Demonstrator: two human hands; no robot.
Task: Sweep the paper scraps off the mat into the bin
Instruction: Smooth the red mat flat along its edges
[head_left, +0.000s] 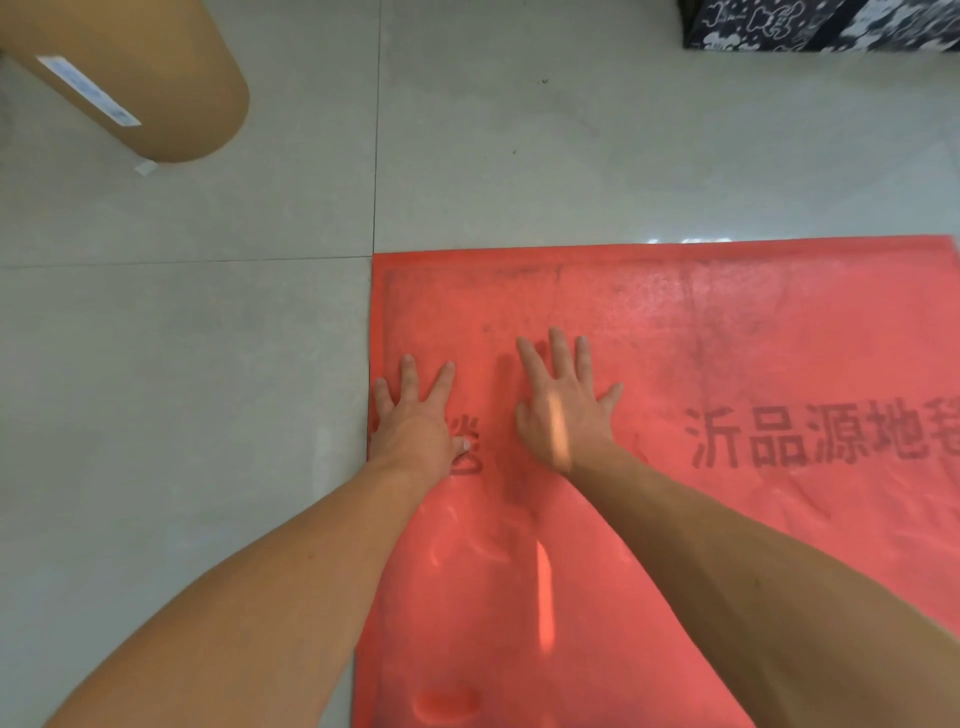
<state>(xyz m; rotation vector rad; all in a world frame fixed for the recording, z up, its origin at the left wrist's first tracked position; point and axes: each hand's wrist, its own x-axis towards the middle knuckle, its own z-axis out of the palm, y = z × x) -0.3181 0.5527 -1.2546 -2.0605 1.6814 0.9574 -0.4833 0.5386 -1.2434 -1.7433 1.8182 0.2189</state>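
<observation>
A person's left hand (415, 415) and right hand (563, 410) lie open and flat, fingers spread, near the left edge of a red floor mat (727, 338), likely placed to push debris sideways. The mat, dusty with dark printed characters, lies on grey floor tiles (182, 364). No paper scraps or bin are visible.

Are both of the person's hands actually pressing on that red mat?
Touching. The head view shows the left hand and right hand lying flat, fingers spread, on the red mat, with no gap visible beneath them.
</observation>
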